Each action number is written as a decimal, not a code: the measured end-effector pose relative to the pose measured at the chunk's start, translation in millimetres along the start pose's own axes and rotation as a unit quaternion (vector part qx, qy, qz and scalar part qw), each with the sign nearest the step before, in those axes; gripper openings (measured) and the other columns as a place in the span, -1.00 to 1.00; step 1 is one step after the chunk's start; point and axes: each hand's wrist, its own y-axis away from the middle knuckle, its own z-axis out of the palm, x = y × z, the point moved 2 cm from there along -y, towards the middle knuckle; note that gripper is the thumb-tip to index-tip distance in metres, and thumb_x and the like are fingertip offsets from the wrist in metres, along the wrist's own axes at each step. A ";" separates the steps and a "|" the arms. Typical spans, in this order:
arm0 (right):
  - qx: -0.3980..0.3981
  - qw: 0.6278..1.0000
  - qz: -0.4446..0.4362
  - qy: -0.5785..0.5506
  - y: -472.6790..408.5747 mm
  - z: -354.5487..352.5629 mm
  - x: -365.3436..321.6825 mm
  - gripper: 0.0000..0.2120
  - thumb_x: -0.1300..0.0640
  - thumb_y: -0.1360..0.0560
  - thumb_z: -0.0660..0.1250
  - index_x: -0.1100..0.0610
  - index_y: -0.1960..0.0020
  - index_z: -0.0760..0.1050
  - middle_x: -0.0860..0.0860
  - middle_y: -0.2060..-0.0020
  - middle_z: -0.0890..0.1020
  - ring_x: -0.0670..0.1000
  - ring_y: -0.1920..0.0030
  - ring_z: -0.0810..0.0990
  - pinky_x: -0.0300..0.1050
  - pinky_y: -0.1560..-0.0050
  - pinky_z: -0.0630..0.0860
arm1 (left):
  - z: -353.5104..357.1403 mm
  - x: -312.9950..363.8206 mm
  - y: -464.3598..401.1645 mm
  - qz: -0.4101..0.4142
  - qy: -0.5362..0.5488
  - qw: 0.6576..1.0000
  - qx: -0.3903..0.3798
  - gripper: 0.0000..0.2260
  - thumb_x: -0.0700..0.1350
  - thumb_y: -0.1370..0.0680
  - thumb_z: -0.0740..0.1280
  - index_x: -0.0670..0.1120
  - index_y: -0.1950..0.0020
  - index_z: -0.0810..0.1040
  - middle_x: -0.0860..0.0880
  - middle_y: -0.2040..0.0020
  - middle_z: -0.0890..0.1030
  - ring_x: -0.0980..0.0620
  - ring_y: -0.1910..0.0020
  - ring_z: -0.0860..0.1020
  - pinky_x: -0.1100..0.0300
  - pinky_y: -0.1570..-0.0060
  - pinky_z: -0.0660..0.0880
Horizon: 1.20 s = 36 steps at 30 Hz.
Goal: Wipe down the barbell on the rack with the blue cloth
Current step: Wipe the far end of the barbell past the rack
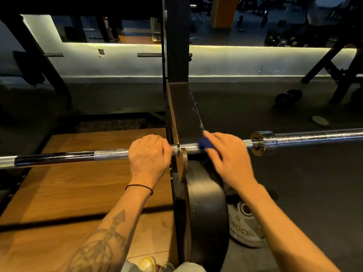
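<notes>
Left hand (149,154) curled over the barbell (110,155) just left of the rack (176,75) hook, gripping bare steel, probably to keep the bar from rolling or sliding. Right hand (225,154) wrapped round the shaft just right of the hook, fingers closed on the blue cloth (204,144), only a small fold peeking out at the fingertips; blurred, so likely mid-stroke. Barbell lying level across the rack, hook between the two hands, collar and sleeve running off to the right. Shaft chrome and knurled near the hands, a dark smooth band further left. Black weight plate (206,213) standing beneath the right wrist, wooden platform (88,183) under the left.
</notes>
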 end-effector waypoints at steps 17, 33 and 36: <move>0.096 0.961 0.261 0.003 -1.6 6.1 -21.7 -0.59 -0.03 -0.67 0.05 0.10 -0.36 0.51 0.03 -0.20 0.59 0.12 -0.27 0.49 0.17 -0.44 0.27 | 0.0 0.0 2.5 -0.003 -0.002 1.000 0.004 -0.67 -0.06 -0.64 0.13 -0.09 0.17 0.62 -0.03 0.23 0.61 -0.02 0.21 0.56 0.08 0.16 0.39; 0.100 0.957 0.274 -0.013 0.4 14.5 -44.3 -0.57 -0.03 -0.66 0.04 0.08 -0.42 0.48 0.01 -0.32 0.55 0.13 -0.47 0.34 0.19 -0.55 0.09 | -0.5 1.6 3.8 -0.009 0.018 1.000 -0.011 -0.60 -0.04 -0.66 0.07 -0.12 0.15 0.65 -0.05 0.19 0.64 -0.04 0.13 0.60 0.03 0.06 0.48; 0.018 0.994 0.106 -0.018 5.7 14.3 -62.9 -0.55 -0.03 -0.66 0.07 0.02 -0.50 0.39 -0.01 -0.40 0.49 0.08 -0.47 0.35 0.13 -0.55 0.12 | -0.3 -0.1 3.3 -0.003 0.015 1.000 -0.007 -0.62 -0.05 -0.66 0.09 -0.12 0.13 0.65 -0.05 0.17 0.65 -0.04 0.11 0.61 0.03 0.06 0.48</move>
